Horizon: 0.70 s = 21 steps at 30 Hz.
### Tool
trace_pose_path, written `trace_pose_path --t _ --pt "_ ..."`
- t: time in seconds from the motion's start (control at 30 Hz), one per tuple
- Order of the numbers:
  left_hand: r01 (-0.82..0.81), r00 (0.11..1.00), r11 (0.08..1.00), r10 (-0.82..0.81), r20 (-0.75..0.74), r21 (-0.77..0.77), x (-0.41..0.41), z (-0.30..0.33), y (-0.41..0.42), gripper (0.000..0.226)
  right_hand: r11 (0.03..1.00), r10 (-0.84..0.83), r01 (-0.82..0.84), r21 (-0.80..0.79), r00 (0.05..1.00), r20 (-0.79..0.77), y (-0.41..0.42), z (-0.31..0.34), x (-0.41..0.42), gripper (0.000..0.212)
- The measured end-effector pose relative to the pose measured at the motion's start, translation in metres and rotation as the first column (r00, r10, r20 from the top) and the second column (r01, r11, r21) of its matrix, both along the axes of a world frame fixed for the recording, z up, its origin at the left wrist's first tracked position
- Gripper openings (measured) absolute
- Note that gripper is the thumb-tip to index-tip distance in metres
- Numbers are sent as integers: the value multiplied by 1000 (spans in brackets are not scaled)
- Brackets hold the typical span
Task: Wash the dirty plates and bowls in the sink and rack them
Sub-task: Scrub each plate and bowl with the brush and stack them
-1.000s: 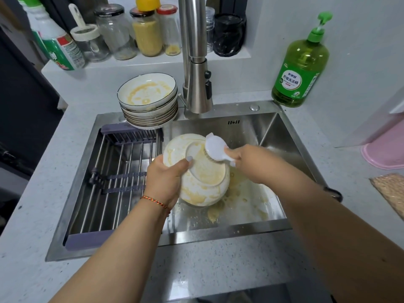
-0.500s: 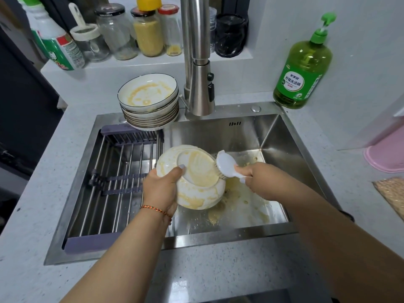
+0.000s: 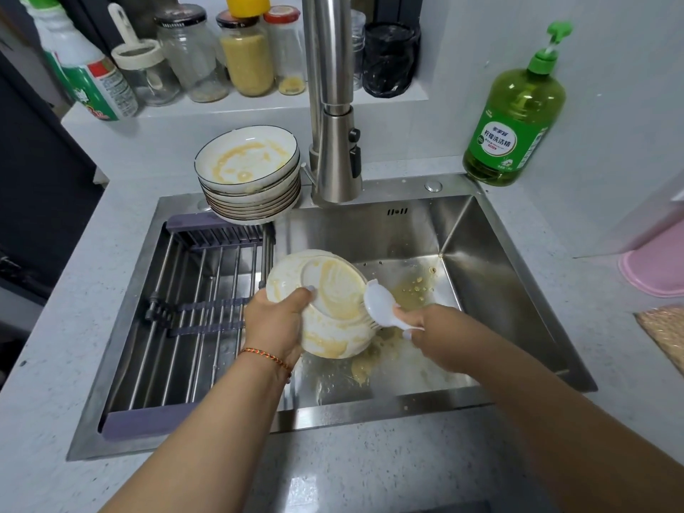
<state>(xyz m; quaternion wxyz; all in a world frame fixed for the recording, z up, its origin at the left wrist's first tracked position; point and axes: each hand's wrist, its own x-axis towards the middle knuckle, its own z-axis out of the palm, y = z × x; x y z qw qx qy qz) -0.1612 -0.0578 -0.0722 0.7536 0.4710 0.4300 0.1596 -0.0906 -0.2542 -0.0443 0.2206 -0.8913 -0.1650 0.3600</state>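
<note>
Steel sink (image 3: 481, 261), centre frame: one smeared bowl (image 3: 325, 305) gripped by the left hand (image 3: 275, 327), one white brush (image 3: 381, 303) gripped by the right hand (image 3: 436, 335). Upper left, one stack of dirty bowls (image 3: 248, 179); rack (image 3: 192, 309) beside it.

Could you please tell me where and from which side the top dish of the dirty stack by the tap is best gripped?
Probably pinch the top white dark-rimmed dish by its near-left rim, coming from the front-left: the steel tap crowds its right side.
</note>
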Motion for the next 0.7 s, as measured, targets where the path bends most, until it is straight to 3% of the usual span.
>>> trace_pose_path --t 0.1,0.17,0.2,0.23,0.3,0.33,0.37,0.4,0.53,0.63,0.7 --pt "109 994 981 -106 -27 157 4 2 -2 27 997 -74 76 -21 993 94 -4 -10 20 43" --pt "274 962 850 -251 -110 451 4 8 -6 30 980 -200 194 54 970 139 -5 -10 30 38" --pt "381 923 691 -323 -209 614 4 11 -8 32 941 -308 293 169 949 72 -4 -9 34 35" --pt "481 868 475 -374 -326 737 3 14 -11 32 863 -411 412 291 909 -70 -1 -8 37 33" --pt "542 764 -20 -404 -503 840 -2 18 -16 28 680 -505 619 393 784 -360 7 -2 40 41" --pt "505 721 -256 -399 -566 824 -3 15 -17 29 632 -518 668 393 741 -427 10 -1 40 45" --pt "429 706 -415 -400 -585 802 -5 9 -16 33 614 -529 692 380 718 -452 12 -3 39 47" --pt "367 693 -494 -419 -586 788 -6 5 -16 38 619 -536 697 362 711 -455 13 -5 37 46" --pt "175 725 -512 -511 -462 841 -10 -8 -10 41 526 -526 782 334 608 -595 17 -17 26 13" --pt "151 739 -491 -521 -428 858 -12 -12 -6 36 460 -508 817 348 564 -651 21 -16 25 11" --pt "190 769 -422 -497 -401 887 -14 -12 1 27 451 -525 817 361 569 -633 21 -14 28 11"
